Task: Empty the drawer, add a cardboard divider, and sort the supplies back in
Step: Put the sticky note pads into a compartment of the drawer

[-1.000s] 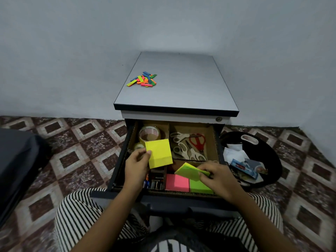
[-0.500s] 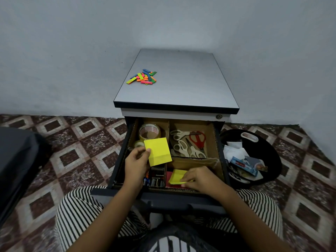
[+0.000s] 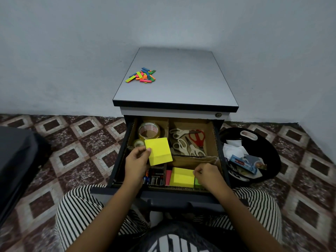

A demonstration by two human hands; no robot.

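The drawer (image 3: pixel 118 160) is pulled out, lined with a cardboard divider (image 3: pixel 192 158). My left hand (image 3: pixel 135 165) pinches a yellow sticky-note pad (image 3: pixel 160 151) above the drawer's left half. My right hand (image 3: pixel 207 174) is in the front right compartment with curled fingers at the right edge of a second yellow pad (image 3: pixel 181 177). That pad lies on a pink pad (image 3: pixel 168 176) and a green pad (image 3: pixel 197 183). The back compartments hold tape rolls (image 3: pixel 149 131) and several scissors (image 3: pixel 189 142). Small dark supplies (image 3: pixel 154 176) fill the front middle compartment.
Several colored strips (image 3: pixel 142 75) lie in a pile on the grey cabinet top (image 3: pixel 181 88). A black basket (image 3: pixel 254 155) with papers and packets stands on the tiled floor to the right. A dark bulky object (image 3: pixel 16 160) sits at the left.
My right hand lowered its yellow pad into the front right compartment onto the pink and green pads, then slid to the pad's right edge. My left hand kept its pad nearly still.
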